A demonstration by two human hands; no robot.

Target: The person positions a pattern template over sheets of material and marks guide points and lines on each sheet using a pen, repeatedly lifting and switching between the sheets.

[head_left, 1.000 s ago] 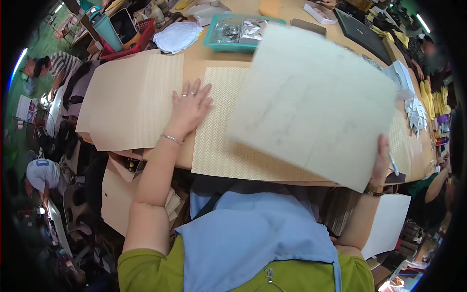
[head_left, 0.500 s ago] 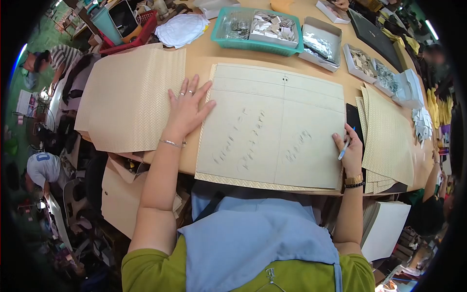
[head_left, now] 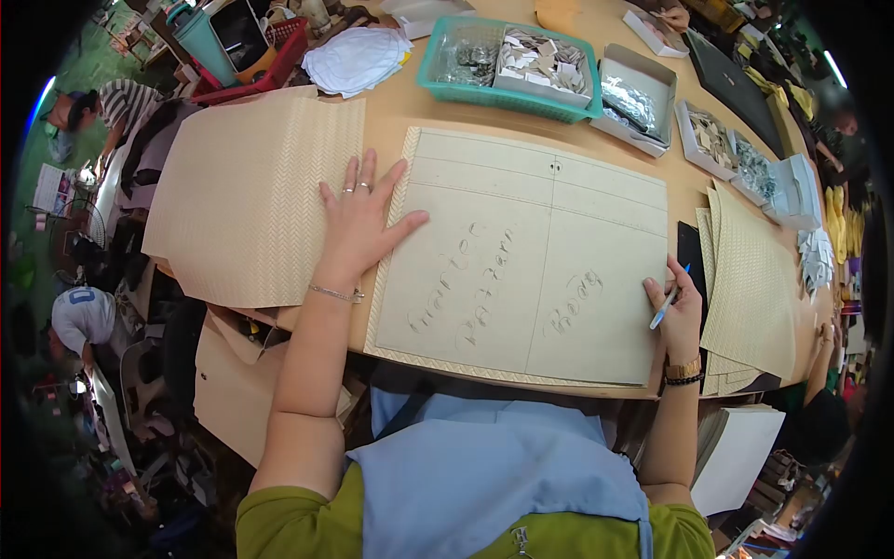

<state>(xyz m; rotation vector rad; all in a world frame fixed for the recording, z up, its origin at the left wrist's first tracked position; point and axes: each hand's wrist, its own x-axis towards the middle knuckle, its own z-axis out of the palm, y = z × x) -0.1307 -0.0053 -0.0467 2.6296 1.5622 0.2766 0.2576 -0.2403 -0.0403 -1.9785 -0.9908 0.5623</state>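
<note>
In front of me lies a cardboard pattern board with pencilled lines and handwriting, "Master Pattern" and "Body", and two small dark marks near its top. Beneath it a woven-textured cream sheet peeks out along the left and lower edges. My left hand is spread flat at the left edge, its thumb over the board. A blue-and-white pen is held in my right hand, whose thumb and fingers rest at the board's right edge.
Stacked woven sheets lie left and right. Behind the board stand a teal basket of small pieces, a white box with plastic packets, and smaller boxes. A red basket sits back left. Other people work at both sides.
The board and sheet have turned slightly and appear a little lower in view. My left thumb reaches further over the board. My right hand keeps the pen at the right edge.
</note>
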